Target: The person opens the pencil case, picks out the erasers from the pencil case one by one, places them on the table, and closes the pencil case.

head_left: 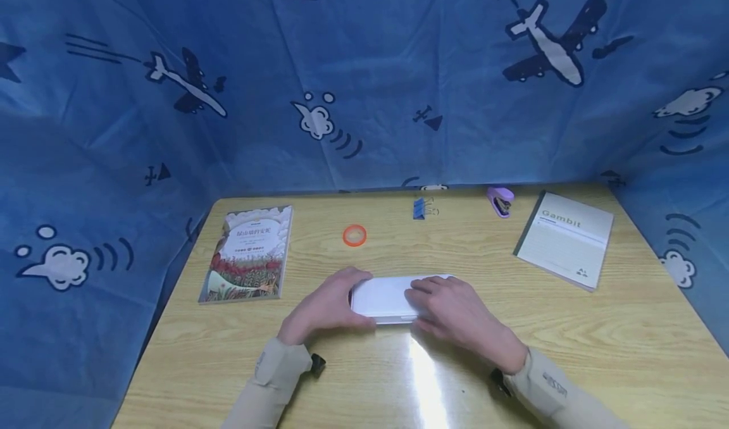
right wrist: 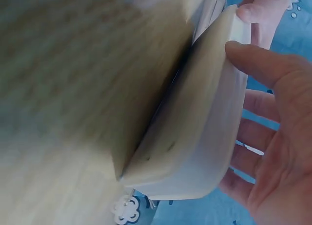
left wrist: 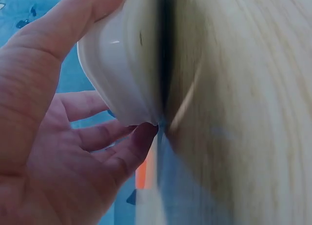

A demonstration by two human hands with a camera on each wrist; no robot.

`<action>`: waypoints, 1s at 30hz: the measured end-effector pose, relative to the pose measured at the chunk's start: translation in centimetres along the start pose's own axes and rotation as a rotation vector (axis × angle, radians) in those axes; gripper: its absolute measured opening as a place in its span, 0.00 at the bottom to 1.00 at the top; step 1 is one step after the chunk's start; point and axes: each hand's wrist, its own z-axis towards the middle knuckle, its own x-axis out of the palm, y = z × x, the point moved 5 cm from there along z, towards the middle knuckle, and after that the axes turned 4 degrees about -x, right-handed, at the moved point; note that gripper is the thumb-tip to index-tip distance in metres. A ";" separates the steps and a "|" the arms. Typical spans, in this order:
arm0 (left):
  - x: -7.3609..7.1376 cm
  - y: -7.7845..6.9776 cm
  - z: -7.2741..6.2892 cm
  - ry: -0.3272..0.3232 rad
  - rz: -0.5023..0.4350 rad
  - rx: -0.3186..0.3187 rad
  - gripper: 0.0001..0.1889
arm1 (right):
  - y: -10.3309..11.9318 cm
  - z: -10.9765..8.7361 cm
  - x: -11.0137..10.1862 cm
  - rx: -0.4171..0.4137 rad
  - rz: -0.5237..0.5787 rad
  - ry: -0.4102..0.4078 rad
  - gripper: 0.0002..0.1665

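Note:
A long white case (head_left: 386, 296) with rounded corners lies crosswise at the middle of the wooden table, smooth top upward. My left hand (head_left: 333, 304) grips its left end, thumb along the near edge and fingers round the far side. Over the right part of the case is my right hand (head_left: 455, 309), fingers across the top and thumb at the near side. The left wrist view shows the case's rounded end (left wrist: 109, 59) between thumb and fingers. In the right wrist view, the thumb presses the side wall (right wrist: 214, 122), close over the table.
Behind the case lie an orange-red tape roll (head_left: 354, 235), a blue binder clip (head_left: 419, 209) and a purple stapler (head_left: 501, 201). An illustrated book (head_left: 247, 255) is at left, a pale notebook (head_left: 566, 239) at right. Blue printed cloth (head_left: 364, 87) hangs round the table.

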 end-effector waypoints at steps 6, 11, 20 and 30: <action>-0.2 0.5 0.4 -0.024 -0.070 -0.006 0.43 | 0.0 0.9 -0.5 -0.099 -0.063 -0.052 0.17; -0.3 0.7 0.4 -0.035 -0.122 -0.048 0.39 | 0.2 1.1 -0.9 -0.172 -0.097 -0.095 0.14; -0.3 0.9 0.5 -0.052 -0.111 -0.082 0.37 | 0.5 1.4 -1.1 -0.289 -0.149 -0.175 0.12; -0.3 0.9 0.5 -0.057 -0.102 -0.088 0.36 | 0.5 1.6 -1.3 -0.323 -0.146 -0.214 0.12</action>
